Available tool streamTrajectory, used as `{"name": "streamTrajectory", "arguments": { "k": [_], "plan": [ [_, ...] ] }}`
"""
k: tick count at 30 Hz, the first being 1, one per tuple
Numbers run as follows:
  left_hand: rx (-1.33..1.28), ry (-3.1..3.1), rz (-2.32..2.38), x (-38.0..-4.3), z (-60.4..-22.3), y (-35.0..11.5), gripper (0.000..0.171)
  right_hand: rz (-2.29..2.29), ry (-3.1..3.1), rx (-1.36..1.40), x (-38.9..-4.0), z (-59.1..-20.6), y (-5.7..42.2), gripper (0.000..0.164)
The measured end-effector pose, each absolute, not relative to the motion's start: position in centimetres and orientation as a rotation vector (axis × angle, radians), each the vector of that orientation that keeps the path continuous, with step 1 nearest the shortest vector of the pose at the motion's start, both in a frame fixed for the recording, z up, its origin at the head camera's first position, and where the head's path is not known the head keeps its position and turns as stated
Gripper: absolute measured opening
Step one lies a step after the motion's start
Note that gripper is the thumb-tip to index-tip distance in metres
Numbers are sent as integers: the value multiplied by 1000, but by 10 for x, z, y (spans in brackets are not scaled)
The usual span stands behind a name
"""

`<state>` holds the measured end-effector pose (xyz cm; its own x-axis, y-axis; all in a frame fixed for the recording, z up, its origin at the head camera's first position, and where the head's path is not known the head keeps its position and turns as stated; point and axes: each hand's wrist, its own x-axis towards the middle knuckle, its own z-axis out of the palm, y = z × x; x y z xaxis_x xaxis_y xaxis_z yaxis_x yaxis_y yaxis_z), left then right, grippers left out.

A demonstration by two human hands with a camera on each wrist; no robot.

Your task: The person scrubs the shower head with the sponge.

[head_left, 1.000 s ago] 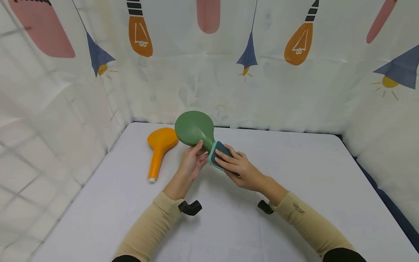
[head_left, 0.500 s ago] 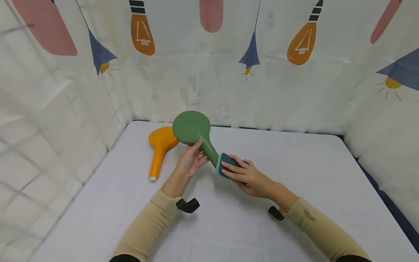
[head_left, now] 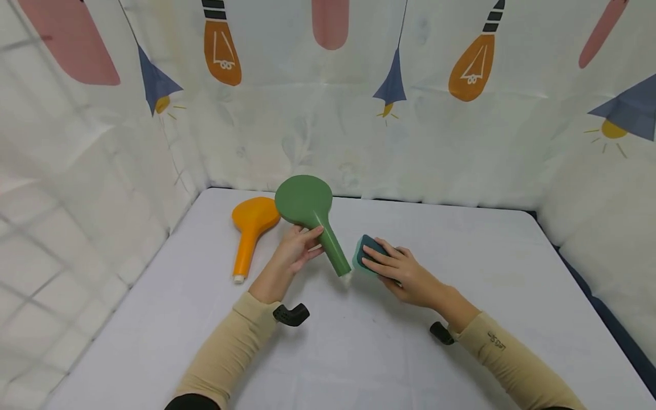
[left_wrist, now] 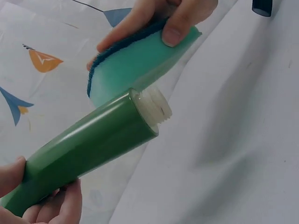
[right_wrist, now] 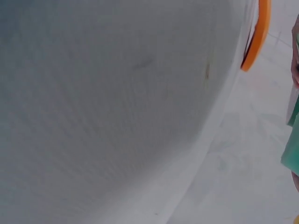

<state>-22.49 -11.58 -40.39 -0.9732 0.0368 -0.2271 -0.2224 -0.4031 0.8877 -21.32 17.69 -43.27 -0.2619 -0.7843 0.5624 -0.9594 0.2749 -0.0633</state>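
Note:
My left hand (head_left: 293, 255) grips a green shower head (head_left: 306, 200) by its neck, lifted above the table and tilted with the handle down to the right. A white threaded end (left_wrist: 157, 106) sticks out of the handle in the left wrist view. In my right hand (head_left: 410, 276) is a sponge (left_wrist: 135, 65), light teal with a dark blue scouring side, pinched between thumb and fingers. It is near the handle's lower end, with a small gap in the head view. The right wrist view catches only a bit of the sponge (right_wrist: 292, 151) at its edge.
To the left, an orange shower head (head_left: 252, 222) lies on the white table (head_left: 461, 364), its white end toward me. White cloth walls (head_left: 307, 125) with printed lamps and bulbs stand behind the table and at both sides.
My right hand has drawn the sponge down along the green handle and off its end, to the right. The threaded end has come into sight. The left hand keeps holding the shower head.

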Motion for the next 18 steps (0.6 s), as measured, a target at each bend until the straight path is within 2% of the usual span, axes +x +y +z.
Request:
{"name": "streamTrajectory", "arguments": {
  "k": [5,12,16,18],
  "plan": [
    [-274,1717,2386,-227,-404,-118,60,561,-2118,1418,-218,-431,181,42],
    [-288,1805,2238,-229,-410,-124,64,426,-2114,1187,-229,-429,190,48],
    [-273,1843,2173,-231,-412,-129,66,387,-2173,1088,-233,-430,199,38],
    [-266,1855,2149,-233,-412,-131,68,370,-2225,1028,-235,-430,204,44]
  ]
}}
